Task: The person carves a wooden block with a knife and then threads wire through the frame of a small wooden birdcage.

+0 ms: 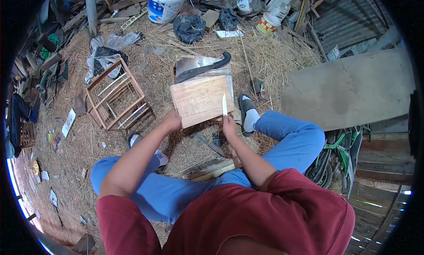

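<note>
A thin, light wooden board lies tilted in front of me, with pencil-like lines along its edges. My left hand is closed on its lower left corner. In my right hand is a knife, its pale blade pointing away from me over the board's right part. My fingers wrap round the handle, which is mostly hidden. Just beyond the board, a machete with a dark curved handle rests across a flat sheet-topped block.
A wooden slatted frame stands at the left. Dry straw covers the ground. Behind are a white bucket, black plastic bags and a checkered tub. A large flat panel lies at right, a green-and-black motorbike below it.
</note>
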Tool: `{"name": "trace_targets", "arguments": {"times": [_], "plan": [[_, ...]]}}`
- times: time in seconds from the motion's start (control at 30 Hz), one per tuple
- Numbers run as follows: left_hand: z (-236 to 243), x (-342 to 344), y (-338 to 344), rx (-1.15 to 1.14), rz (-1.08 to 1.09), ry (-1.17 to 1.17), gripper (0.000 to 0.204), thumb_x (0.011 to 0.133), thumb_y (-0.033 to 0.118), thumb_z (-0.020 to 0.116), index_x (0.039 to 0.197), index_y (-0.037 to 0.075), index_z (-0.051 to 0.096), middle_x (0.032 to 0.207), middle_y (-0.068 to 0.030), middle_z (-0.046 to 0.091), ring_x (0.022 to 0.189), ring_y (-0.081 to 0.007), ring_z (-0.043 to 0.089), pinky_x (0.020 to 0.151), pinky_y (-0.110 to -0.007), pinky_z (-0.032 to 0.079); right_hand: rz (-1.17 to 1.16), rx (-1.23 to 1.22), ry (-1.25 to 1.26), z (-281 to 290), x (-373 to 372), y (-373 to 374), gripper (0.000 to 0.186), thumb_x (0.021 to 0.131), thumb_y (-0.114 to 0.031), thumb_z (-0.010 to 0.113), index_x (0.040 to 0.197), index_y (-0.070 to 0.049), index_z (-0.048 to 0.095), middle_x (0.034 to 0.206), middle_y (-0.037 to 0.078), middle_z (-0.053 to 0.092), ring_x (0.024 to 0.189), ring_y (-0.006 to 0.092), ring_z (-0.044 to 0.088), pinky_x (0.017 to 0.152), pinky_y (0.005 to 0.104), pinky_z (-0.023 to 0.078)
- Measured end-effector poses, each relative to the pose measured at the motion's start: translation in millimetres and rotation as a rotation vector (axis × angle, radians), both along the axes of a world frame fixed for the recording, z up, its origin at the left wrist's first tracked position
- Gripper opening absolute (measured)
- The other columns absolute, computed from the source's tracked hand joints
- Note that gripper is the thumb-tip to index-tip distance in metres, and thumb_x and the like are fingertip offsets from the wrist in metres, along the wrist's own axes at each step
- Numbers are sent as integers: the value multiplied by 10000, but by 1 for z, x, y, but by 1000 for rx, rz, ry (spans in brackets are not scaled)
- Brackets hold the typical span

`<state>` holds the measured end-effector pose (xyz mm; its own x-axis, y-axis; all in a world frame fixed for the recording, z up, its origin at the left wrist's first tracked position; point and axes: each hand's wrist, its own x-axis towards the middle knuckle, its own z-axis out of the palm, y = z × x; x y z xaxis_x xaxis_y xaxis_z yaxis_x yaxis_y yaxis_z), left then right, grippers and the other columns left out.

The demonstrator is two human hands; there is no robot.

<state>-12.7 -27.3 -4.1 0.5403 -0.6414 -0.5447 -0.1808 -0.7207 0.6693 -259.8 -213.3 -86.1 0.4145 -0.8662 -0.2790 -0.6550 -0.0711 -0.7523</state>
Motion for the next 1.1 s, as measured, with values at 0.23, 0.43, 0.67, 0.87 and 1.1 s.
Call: {"name": "trace_targets", "arguments": {"times": [0.23,0.43,0.67,0.87,1.1], "plan": [[-18,2,15,-8,-16,-40,286,885,262,615,989,-2,656,977,-244,692,945,-411,673,812,-476,519,232,-228,81,39,20,49,423,1058,-356,446,927,0,632,846,287,651,811,502,630,718,538,496],[3,-7,8,1,-12,-76,286,901,254,593,1012,-2,655,1002,-249,696,971,-424,671,837,-488,521,23,-203,77,31,11,19,425,1046,-382,465,913,-14,632,839,271,663,779,487,638,718,551,488],[3,-5,10,32,-22,-101,334,910,241,560,1094,-13,675,1086,-276,695,1055,-441,667,905,-495,524,207,-273,22,38,24,61,404,1037,-331,477,929,19,646,837,275,652,764,485,616,721,545,467],[3,-1,4,-83,-121,-91,369,884,220,564,1154,-3,681,1108,-290,689,1053,-434,670,899,-479,532,-42,-201,121,47,21,37,390,1038,-309,476,928,19,657,824,260,665,770,454,648,702,515,499],[13,-2,6,-37,-133,-73,372,872,230,558,1138,9,695,1090,-287,695,1035,-438,674,888,-481,535,216,-191,76,52,27,70,402,1041,-327,461,962,6,672,830,301,651,807,522,624,687,553,487]]}}
